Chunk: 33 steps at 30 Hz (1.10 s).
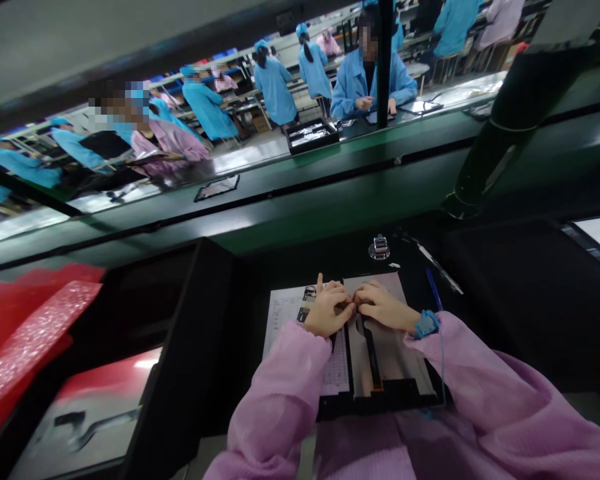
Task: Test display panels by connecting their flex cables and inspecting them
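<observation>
- The left hand (pixel 326 312) and right hand (pixel 384 307) have curled fingers, tips nearly meeting; whether they pinch anything, I cannot tell.
- Silver panel (pixel 393 343): under the right hand, a black strip (pixel 371 353) running down it.
- Printed sheet (pixel 279 312): under and left of the left hand.
- Blue pen (pixel 434 291): right of the right hand.
- Clear object (pixel 379 247): beyond both, on the dark surface (pixel 310 257).
</observation>
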### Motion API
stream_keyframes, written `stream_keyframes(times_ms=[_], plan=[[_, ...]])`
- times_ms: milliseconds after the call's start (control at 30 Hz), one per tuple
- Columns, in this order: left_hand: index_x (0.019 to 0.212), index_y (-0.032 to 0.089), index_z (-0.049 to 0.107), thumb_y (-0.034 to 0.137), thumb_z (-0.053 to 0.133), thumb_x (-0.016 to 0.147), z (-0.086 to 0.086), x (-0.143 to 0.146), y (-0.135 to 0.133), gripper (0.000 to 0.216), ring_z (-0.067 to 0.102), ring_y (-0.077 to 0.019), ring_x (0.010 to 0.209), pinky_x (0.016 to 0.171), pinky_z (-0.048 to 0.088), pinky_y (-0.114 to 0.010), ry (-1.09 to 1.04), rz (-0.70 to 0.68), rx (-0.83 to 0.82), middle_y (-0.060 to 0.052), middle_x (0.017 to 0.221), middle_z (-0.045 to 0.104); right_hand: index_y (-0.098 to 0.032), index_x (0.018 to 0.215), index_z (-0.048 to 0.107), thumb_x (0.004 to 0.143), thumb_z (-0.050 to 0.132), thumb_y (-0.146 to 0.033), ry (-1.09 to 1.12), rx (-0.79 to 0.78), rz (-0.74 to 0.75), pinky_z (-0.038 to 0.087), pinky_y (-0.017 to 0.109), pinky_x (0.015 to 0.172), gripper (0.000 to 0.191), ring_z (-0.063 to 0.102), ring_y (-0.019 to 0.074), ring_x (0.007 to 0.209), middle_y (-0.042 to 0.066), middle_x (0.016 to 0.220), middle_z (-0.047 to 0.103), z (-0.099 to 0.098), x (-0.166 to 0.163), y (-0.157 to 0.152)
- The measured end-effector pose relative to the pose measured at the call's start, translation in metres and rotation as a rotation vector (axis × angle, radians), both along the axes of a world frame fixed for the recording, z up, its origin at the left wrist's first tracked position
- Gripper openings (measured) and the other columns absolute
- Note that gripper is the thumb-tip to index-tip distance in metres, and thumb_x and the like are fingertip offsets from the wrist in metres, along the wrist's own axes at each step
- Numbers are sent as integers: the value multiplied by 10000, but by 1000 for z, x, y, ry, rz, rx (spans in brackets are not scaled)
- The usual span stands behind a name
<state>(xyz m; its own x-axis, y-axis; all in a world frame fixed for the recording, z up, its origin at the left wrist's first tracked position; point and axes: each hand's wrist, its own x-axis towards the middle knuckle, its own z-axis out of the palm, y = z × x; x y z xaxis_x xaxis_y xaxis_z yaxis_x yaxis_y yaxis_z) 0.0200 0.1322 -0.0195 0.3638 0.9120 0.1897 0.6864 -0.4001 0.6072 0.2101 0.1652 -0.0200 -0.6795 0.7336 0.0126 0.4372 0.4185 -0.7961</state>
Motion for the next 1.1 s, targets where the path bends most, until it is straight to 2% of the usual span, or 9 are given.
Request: stream_keyframes(times_ms=[167, 333, 500, 733, 867, 1000, 1067, 1100], plan=[[680, 215, 588, 230, 574, 870, 1, -1, 0, 190, 631, -217, 985, 1228, -12, -656, 8, 4, -3, -2, 820, 711, -193, 767, 586, 865, 534, -143, -16, -31, 10, 376, 409, 994, 122, 507, 205, 970, 43, 941, 643, 3, 2, -1], [675, 223, 586, 249, 578, 870, -1, -2, 1, 198, 638, -221, 987, 1247, 24, -613, -4, 9, 8, -13, 817, 716, -201, 803, 594, 901, 508, -182, -40, -56, 27, 372, 414, 1001, 132, 503, 210, 993, 42, 959, 637, 5, 2, -1], [674, 217, 593, 243, 578, 865, -1, -2, 1, 193, 639, -218, 975, 1226, 0, -665, -29, 20, 33, -6, 792, 706, -200, 840, 599, 923, 496, -202, -60, -61, 37, 360, 428, 1025, 133, 490, 212, 1021, 51, 997, 631, 4, 2, 0], [680, 222, 588, 274, 562, 879, 0, -2, -1, 208, 627, -213, 972, 1229, -64, -635, -57, 11, 15, -8, 802, 714, -197, 882, 601, 999, 463, -291, -74, -52, 73, 372, 437, 1002, 205, 456, 214, 1016, 62, 1034, 624, 2, 5, 1], [673, 214, 582, 298, 542, 903, 3, -3, 0, 248, 632, -213, 947, 1223, -11, -661, -132, 34, 13, -15, 798, 705, -202, 829, 570, 1036, 407, -287, -71, -41, 119, 392, 400, 1001, 277, 468, 196, 1001, 38, 1005, 623, 4, 10, 4], [725, 213, 606, 340, 472, 970, 1, -6, 0, 307, 639, -219, 982, 1222, 115, -650, -216, 192, 47, -40, 882, 706, -210, 842, 589, 1067, 289, -321, 23, -105, 138, 385, 403, 1045, 391, 493, 194, 1028, 39, 996, 624, 8, 14, 4], [968, 220, 648, 398, 442, 1001, -3, -7, 0, 274, 611, -237, 1128, 1215, 220, -597, -306, 355, 139, -83, 1088, 687, -208, 924, 605, 1062, 313, -389, 86, -167, 74, 402, 404, 1037, 370, 507, 197, 1032, 50, 1003, 617, 9, 15, 3], [1146, 223, 612, 437, 430, 1009, -6, -7, -1, 313, 567, -246, 1228, 1206, 271, -559, -362, 448, 190, -112, 1229, 638, -205, 975, 607, 1048, 358, -425, 110, -196, 29, 423, 396, 1012, 341, 515, 199, 1029, 55, 1013, 610, 10, 15, 2]])
